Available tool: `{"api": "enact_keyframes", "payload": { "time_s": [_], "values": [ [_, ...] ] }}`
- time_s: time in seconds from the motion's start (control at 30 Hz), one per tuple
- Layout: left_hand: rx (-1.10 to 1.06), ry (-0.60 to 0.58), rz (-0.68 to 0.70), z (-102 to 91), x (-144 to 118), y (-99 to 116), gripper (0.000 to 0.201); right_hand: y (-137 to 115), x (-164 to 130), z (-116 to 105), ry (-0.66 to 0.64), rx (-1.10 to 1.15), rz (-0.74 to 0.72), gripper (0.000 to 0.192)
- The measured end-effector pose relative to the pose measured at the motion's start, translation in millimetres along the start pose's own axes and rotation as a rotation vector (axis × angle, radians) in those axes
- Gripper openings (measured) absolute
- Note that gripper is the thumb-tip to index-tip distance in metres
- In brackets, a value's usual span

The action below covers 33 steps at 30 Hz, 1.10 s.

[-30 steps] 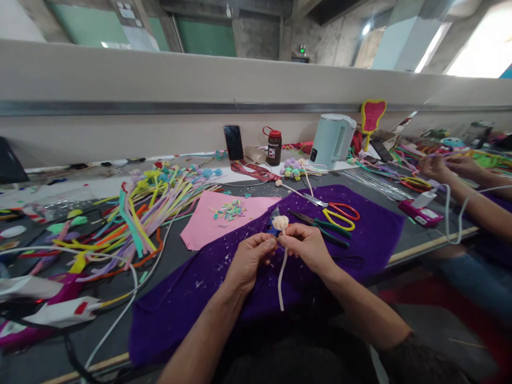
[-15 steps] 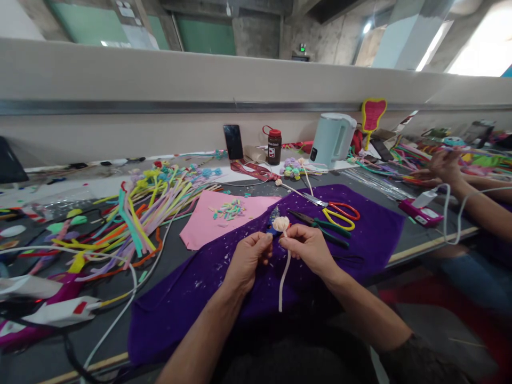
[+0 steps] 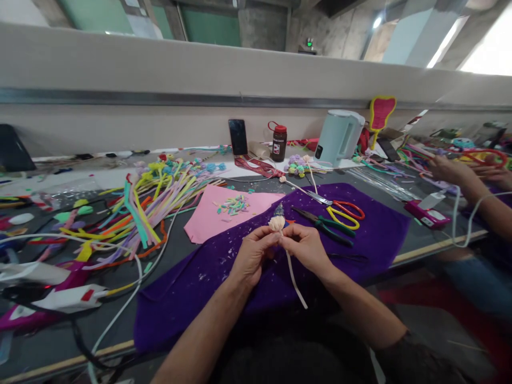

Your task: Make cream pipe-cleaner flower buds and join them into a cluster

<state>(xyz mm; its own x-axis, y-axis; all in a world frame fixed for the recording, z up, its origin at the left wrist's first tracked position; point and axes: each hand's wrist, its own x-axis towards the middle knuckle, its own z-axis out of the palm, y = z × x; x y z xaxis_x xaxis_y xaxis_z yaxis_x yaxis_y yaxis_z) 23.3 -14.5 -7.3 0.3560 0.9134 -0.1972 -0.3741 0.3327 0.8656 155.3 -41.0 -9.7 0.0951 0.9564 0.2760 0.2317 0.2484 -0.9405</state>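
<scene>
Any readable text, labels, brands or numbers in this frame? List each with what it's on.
None can be read.
Brown bottle: white label with print, too small and blurred.
Green lit sign on the far wall: glowing, characters not legible.
Sheets pinned on the green wall: no print resolvable.
Pink device on the table: white patch, nothing legible.
Pale kettle, phone, cream pipe-cleaner flower in both hands: no visible text.

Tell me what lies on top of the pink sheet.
A small heap of pastel cut bits lies on the pink sheet. The purple cloth covers its near right edge, so anything there is hidden.
</scene>
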Motion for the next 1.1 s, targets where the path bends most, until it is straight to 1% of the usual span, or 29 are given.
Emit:
{"api": "enact_keyframes", "payload": {
  "time_s": [0.13,0.27,0.33,0.4,0.5,0.6,0.73,0.9,1.1],
  "values": [
    [0.006,0.042,0.011,0.7,0.6,0.6,0.021,2.4,-0.8,2.8,0.046,-0.124,-0.115,0.015],
    [0.009,0.043,0.034,0.9,0.9,1.3,0.021,3.3,-3.5,3.4,0.037,-0.133,-0.160,0.012],
    [-0.001,0.039,0.056,0.6,1.0,1.5,0.020,3.6,-4.7,2.9,0.007,-0.099,-0.147,0.011],
    [-0.011,0.030,0.071,0.6,0.8,1.4,0.019,4.1,-5.3,2.2,-0.020,-0.048,-0.100,0.013],
    [0.000,0.024,0.063,0.9,-0.1,0.6,0.019,4.6,-5.3,1.5,-0.014,-0.020,-0.047,0.015],
    [0.030,0.015,0.065,0.4,-0.6,-1.3,0.017,4.4,-5.4,2.1,0.000,-0.061,-0.063,0.016],
    [0.044,-0.029,0.071,-0.6,-0.2,-3.0,0.012,3.0,-7.8,3.3,-0.018,-0.091,-0.069,0.017],
    [-0.006,-0.085,0.013,-0.4,0.6,-3.1,0.014,1.5,-12.4,2.3,-0.094,-0.054,0.000,0.022],
    [-0.042,-0.079,-0.016,-2.3,3.3,-2.2,0.018,-1.2,-19.9,1.3,-0.188,-0.057,0.032,0.026]
  ]
}}
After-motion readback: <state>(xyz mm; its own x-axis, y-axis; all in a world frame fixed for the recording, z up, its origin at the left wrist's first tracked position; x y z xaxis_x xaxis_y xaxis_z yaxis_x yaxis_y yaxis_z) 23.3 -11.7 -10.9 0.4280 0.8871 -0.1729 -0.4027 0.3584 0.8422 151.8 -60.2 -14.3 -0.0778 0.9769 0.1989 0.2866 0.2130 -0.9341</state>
